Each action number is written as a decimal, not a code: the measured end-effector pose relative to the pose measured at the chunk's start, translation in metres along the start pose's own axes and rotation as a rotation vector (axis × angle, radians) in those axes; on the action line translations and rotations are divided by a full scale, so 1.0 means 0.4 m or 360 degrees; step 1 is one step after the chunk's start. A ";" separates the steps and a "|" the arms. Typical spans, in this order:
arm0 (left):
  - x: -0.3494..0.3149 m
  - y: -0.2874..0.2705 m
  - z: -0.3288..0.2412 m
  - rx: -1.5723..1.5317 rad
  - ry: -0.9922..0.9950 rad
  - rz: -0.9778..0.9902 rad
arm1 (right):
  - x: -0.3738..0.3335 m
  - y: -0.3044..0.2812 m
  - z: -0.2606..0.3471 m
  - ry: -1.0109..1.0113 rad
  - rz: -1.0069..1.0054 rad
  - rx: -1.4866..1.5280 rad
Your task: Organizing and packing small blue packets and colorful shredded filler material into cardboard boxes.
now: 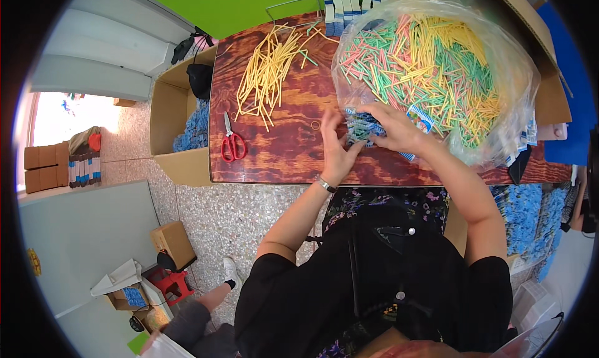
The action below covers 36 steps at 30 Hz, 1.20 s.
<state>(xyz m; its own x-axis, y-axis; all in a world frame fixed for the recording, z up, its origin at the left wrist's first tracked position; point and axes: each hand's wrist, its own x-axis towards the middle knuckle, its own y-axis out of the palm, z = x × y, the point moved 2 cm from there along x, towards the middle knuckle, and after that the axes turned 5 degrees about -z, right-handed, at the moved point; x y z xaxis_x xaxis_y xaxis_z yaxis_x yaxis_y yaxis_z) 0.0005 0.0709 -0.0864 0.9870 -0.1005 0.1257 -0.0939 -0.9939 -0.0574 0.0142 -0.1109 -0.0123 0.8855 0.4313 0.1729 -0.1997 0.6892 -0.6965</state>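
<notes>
"Where are the hands just now?"

"Both meet over the near part of the table point(293, 161), around a small blue-and-green bundle point(359, 131). It sits between them, close to the table's near edge."

"And how is each one gripping?"

"The left hand point(338, 147) curves about the bundle's left end, fingers bent at the far side and thumb at the near side, pinching it. The right hand point(392, 128) comes from the other side — fingers bent over the top, thumb pressed against the bundle. I can't tell exactly where each right fingertip lands; the hand itself covers that."

"Anything on the wrists?"

"A band point(326, 184) on the left one."

"What lies about them?"

"Just beside the right hand is a blue-and-white packet point(420, 119). Beyond it, a big clear plastic bag point(526, 77) lies open, holding a heap of short straws point(430, 71) in pink, green and yellow."

"And on the left?"

"Loose yellow straws point(268, 71) spread across the far part of the table, with red-handled scissors point(233, 147) nearer, well apart from the left hand. Past the table's left edge stands a cardboard box point(163, 124) with blue packets point(194, 130) inside — and more packets point(349, 12) stand in a row at the far edge."
</notes>
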 end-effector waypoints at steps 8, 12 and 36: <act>0.082 -0.054 -0.009 0.0082 0.0250 0.0497 | 0.044 -0.035 0.048 -0.0307 0.0146 0.0017; 0.075 -0.041 -0.018 0.0378 0.0450 0.0509 | 0.000 -0.013 0.023 -0.0011 -0.0004 0.0386; 0.078 -0.156 0.043 0.0196 0.0301 0.0125 | 0.105 0.021 0.166 0.0073 -0.0905 0.1094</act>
<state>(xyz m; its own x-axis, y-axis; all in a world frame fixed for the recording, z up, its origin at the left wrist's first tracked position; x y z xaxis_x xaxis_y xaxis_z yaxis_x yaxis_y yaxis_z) 0.0393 0.1306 -0.0959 0.9341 -0.1954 0.2987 -0.1413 -0.9709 -0.1934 0.0217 -0.0484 0.0355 0.9403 -0.0959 0.3265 0.0806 0.9949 0.0602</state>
